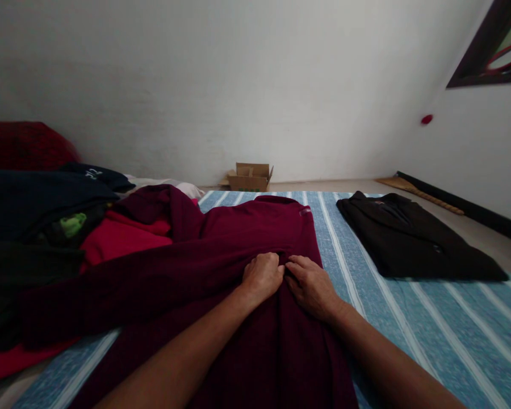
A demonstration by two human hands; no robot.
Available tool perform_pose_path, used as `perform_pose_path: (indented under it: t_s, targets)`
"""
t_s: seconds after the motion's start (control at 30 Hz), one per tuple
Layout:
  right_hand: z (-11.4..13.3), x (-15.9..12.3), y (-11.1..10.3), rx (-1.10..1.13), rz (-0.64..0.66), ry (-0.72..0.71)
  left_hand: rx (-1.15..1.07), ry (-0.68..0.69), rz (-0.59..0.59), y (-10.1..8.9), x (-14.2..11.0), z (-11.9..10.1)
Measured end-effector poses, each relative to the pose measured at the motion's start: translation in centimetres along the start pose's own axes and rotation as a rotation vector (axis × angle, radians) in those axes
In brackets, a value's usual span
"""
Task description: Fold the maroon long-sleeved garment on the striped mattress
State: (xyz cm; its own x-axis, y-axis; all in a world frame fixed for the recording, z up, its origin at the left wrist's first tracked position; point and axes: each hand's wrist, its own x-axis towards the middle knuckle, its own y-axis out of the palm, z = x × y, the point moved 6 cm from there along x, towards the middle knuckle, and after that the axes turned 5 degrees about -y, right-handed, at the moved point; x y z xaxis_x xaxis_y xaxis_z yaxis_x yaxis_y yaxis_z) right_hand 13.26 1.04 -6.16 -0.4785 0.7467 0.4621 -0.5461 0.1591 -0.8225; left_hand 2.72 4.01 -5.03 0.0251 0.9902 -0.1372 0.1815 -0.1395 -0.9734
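Observation:
A dark maroon garment lies spread on a blue striped sheet in front of me. My left hand and my right hand rest side by side on its middle. Both have fingers curled into the cloth, pinching a fold between them. One maroon sleeve stretches away to the left.
A folded black garment lies on the sheet to the right. At the left is a heap of clothes, red, navy and black. A small open cardboard box sits on the floor by the far wall.

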Motion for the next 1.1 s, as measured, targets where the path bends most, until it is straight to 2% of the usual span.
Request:
perform_pose_path:
  t_s: [0.23,0.67,0.97,1.1]
  targets:
    - [-0.3,-0.2,0.2,0.022,-0.038,-0.012,-0.05,0.029,-0.045,0.0,0.0,0.0]
    - [-0.8,-0.4,0.1,0.06,-0.112,0.007,-0.311,0.023,-0.077,0.0,0.7,0.4]
    - [-1.1,-0.6,0.1,0.042,-0.172,0.012,-0.711,-0.093,0.08,0.7,-0.2,0.2]
    - [-1.2,-0.6,0.3,0.042,-0.174,0.019,-0.834,-0.095,0.137,0.9,-0.8,-0.3]
